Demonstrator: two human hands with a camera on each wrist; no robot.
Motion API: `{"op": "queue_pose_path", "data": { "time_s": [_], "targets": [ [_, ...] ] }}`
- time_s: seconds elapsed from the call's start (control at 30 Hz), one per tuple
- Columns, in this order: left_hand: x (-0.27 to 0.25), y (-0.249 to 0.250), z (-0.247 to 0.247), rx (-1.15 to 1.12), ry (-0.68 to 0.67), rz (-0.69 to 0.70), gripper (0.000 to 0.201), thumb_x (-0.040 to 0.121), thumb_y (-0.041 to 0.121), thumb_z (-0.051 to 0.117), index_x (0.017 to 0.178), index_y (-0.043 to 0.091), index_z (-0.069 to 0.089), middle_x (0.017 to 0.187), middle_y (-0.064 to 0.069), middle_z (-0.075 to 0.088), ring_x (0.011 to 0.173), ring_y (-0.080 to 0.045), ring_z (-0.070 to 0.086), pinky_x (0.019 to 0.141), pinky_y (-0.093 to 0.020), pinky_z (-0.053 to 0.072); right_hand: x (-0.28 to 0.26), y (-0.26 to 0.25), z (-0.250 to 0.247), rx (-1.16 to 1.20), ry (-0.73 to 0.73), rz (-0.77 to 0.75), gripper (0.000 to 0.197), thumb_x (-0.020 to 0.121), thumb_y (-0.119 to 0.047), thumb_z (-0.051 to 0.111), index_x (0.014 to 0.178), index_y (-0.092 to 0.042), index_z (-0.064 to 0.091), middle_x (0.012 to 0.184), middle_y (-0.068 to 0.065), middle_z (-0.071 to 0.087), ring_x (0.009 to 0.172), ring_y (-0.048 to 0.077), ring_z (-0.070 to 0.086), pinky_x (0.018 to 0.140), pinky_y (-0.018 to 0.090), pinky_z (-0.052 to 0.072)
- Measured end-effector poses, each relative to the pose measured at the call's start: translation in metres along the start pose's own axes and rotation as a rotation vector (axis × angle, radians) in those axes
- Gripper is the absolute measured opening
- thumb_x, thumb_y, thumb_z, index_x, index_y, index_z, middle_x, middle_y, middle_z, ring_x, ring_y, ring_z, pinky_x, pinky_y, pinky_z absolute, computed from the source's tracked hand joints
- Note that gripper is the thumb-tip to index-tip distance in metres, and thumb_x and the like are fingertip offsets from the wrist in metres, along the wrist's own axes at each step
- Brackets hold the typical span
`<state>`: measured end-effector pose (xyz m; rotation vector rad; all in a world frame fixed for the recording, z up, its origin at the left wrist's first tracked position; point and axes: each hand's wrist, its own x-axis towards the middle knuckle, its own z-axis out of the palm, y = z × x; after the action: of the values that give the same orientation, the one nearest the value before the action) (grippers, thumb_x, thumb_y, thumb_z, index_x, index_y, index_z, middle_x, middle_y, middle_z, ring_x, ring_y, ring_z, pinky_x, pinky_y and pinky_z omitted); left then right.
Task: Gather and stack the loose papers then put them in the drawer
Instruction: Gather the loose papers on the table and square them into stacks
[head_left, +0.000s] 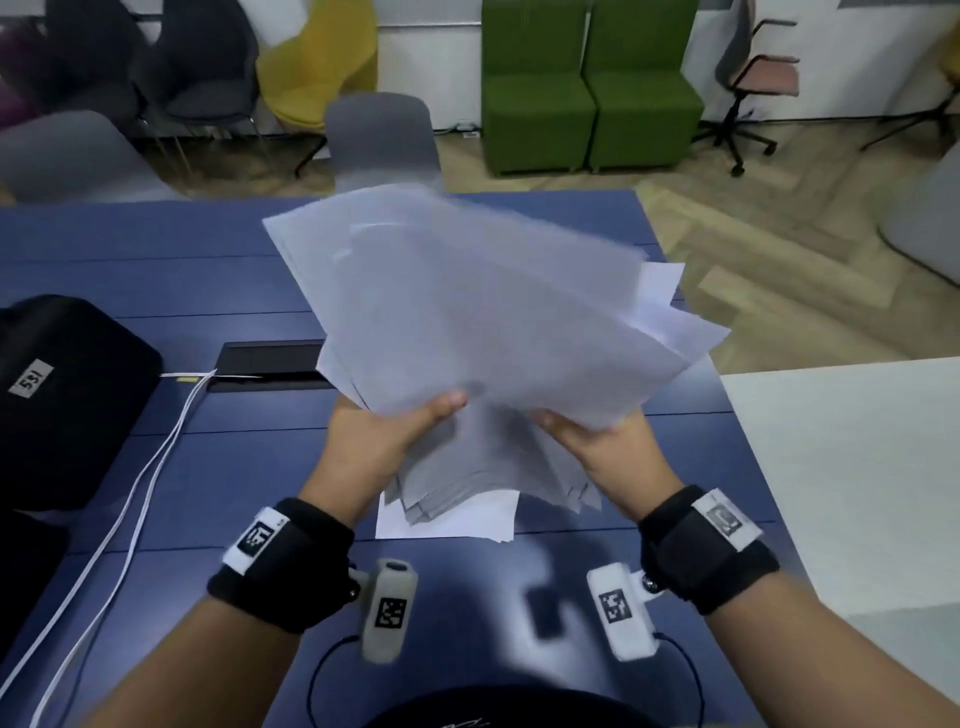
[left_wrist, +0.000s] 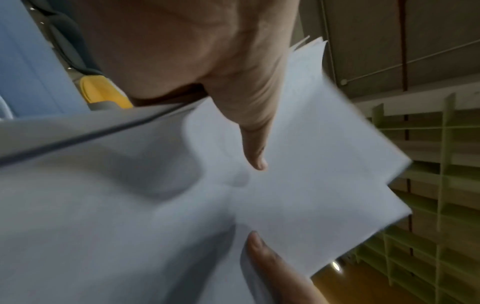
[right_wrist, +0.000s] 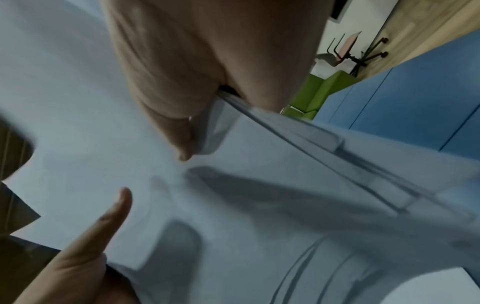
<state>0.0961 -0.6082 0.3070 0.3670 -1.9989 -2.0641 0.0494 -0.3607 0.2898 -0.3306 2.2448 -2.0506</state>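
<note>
A loose, fanned bunch of white papers (head_left: 483, 312) is held up above the blue table (head_left: 156, 249), its sheets skewed and motion-blurred. My left hand (head_left: 384, 431) grips its lower left edge, thumb on top. My right hand (head_left: 597, 436) grips the lower right edge. In the left wrist view the thumb (left_wrist: 255, 144) presses on the papers (left_wrist: 311, 174). The right wrist view shows my thumb (right_wrist: 182, 131) on the papers (right_wrist: 78, 123), with the other hand's thumb nearby. A few more white sheets (head_left: 452, 514) lie flat on the table under my hands. No drawer is in view.
A black bag (head_left: 67, 395) sits at the table's left, with white cables (head_left: 156, 457) running to a black cable box (head_left: 270, 364). A grey chair (head_left: 382, 135) stands behind the table. A white table (head_left: 852, 467) adjoins on the right. Green sofas (head_left: 587, 83) line the wall.
</note>
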Motion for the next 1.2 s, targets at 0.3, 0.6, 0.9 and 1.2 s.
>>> {"op": "queue_pose_path", "data": {
  "time_s": [0.3,0.6,0.9,1.2],
  "targets": [
    [-0.014,-0.004,0.022,0.061,0.039,0.020,0.022,0.092,0.014,0.083,0.102,0.031,0.075,0.092,0.034,0.078,0.092,0.016,0.072,0.077,-0.003,0.052,-0.016,-0.003,0.029,0.112,0.258,-0.122,0.028,0.099,-0.002,0.069,0.101,-0.029,0.074,0.095,-0.028,0.078,0.094,-0.007,0.071,0.086,0.017,0.052],
    [-0.026,-0.081,0.016,0.124,0.056,-0.196,0.036,0.082,0.019,0.093,0.113,0.023,0.076,0.104,0.016,0.083,0.106,-0.005,0.077,0.096,-0.028,0.061,-0.034,0.080,0.036,0.063,0.305,0.148,0.040,0.091,-0.001,0.079,0.096,-0.041,0.081,0.095,-0.024,0.080,0.094,-0.003,0.075,0.091,0.034,0.059],
    [-0.015,-0.080,0.006,0.088,-0.002,-0.241,0.039,0.083,0.012,0.091,0.119,0.020,0.076,0.108,0.010,0.083,0.102,-0.005,0.078,0.092,-0.027,0.063,-0.034,0.097,0.020,0.056,0.270,0.299,0.019,0.086,-0.006,0.086,0.096,-0.021,0.080,0.096,-0.015,0.083,0.095,0.003,0.077,0.101,0.035,0.059],
    [-0.021,-0.074,0.003,0.101,-0.021,-0.101,0.037,0.083,0.019,0.093,0.111,0.038,0.078,0.129,-0.005,0.071,0.119,-0.018,0.072,0.106,-0.043,0.056,-0.038,0.099,0.004,0.015,0.138,0.276,0.029,0.088,0.001,0.082,0.103,-0.023,0.077,0.101,-0.015,0.082,0.100,0.002,0.076,0.098,0.028,0.058]
  ]
}}
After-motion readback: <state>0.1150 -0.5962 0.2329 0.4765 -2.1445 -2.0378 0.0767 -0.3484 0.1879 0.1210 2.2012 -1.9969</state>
